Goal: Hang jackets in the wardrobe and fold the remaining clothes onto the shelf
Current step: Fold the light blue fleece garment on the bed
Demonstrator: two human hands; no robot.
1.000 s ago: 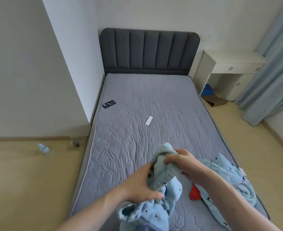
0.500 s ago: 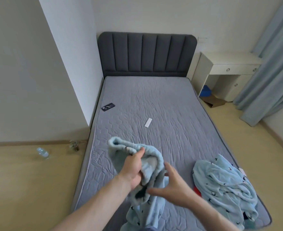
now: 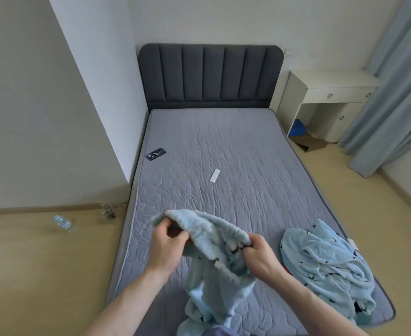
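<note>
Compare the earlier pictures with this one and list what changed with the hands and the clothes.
The right hand, open half a second ago, now grips the light blue garment; the left hand moved down its edge, so the two hands stretch it wider. Unchanged: the second blue garment, phone and white strip on the mattress.

No text, label, brand, number or sign could be read anywhere in the head view. The dark phone at the left edge of the mattress, left of the frame's middle, showed only pale marks too small to make out, and the white strip near the frame's centre was blank.
</note>
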